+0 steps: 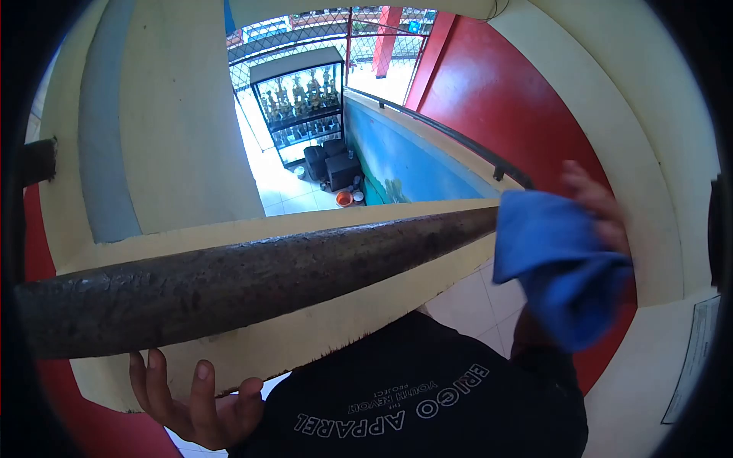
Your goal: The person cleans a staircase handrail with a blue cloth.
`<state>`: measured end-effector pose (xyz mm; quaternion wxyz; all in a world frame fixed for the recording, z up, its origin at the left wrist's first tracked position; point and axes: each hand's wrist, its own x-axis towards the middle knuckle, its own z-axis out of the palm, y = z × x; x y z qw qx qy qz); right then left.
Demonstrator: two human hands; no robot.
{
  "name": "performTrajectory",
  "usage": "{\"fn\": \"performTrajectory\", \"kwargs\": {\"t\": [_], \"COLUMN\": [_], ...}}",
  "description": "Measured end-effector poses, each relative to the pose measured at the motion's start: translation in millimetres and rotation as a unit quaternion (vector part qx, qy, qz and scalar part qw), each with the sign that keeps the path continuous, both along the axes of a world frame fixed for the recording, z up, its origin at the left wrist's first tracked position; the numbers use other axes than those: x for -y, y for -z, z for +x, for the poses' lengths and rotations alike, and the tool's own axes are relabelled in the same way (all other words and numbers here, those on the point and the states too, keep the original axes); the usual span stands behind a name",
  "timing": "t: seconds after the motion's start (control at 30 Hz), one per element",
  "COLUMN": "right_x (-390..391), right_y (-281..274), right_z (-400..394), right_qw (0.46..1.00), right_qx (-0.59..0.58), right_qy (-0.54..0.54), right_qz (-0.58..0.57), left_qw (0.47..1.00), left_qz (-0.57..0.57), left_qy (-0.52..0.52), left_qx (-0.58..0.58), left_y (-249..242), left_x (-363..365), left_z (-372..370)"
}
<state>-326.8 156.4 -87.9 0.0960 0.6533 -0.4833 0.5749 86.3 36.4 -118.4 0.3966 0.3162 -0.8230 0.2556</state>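
Observation:
A thick, dark metal handrail [252,278] with worn, patchy paint runs across the view above a cream wall ledge. At its far right end a blue cloth [569,263] hangs in loose folds, overlapping the rail. My right hand [599,206] holds this cloth; its fingers are blurred by motion and partly hidden behind the fabric. My left hand [198,401] is below the rail near its left end, fingers spread and pointing up, with nothing in them. Its fingertips come close to the rail's underside.
Beyond the ledge, a glass display cabinet [298,99] with trophies stands on the lower floor. Black boxes [336,164] and an orange bucket [344,198] sit beside it. A second handrail [450,133] slopes along the blue painted wall [405,153]. A red wall [511,91] rises at right.

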Motion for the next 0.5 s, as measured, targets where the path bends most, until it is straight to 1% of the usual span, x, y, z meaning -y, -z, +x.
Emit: {"fn": "performTrajectory", "kwargs": {"t": [0.07, 0.1, 0.13, 0.27, 0.37, 0.4, 0.47, 0.5], "right_x": [42.0, 61.0, 65.0, 63.1, 47.5, 46.2, 38.7, 40.7], "right_y": [40.7, 62.8, 74.4, 83.3, 93.6, 92.8, 112.3, 112.1], "right_z": [16.1, 30.0, 49.6, 44.8, 21.9, 17.1, 0.6, 1.1], "right_qw": [0.989, 0.975, 0.975, 0.985, 0.975, 0.973, 0.968, 0.956], "right_qx": [-0.134, -0.182, -0.113, -0.126, -0.124, -0.119, 0.032, 0.107], "right_qy": [-0.048, -0.003, 0.021, 0.060, 0.095, 0.128, 0.147, 0.154], "right_qz": [0.042, 0.127, 0.190, 0.104, 0.155, 0.148, 0.199, 0.224], "left_qw": [1.000, 1.000, 1.000, 1.000, 1.000, 1.000, 1.000, 1.000], "left_qz": [0.009, 0.007, 0.005, 0.007, 0.002, -0.002, -0.004, 0.001], "left_qy": [0.010, 0.013, 0.015, 0.018, 0.020, 0.022, 0.019, 0.013], "left_qx": [-0.017, -0.014, -0.011, 0.006, 0.002, 0.002, -0.001, 0.003], "left_y": [2.2, 1.7, 1.5, -1.4, -1.9, -2.2, -0.9, -1.2], "left_x": [0.7, 0.8, 0.9, -0.1, 1.0, 2.4, 0.3, -0.1], "left_z": [0.8, 1.0, 0.7, 0.9, 0.0, 0.8, 3.4, 4.2]}}
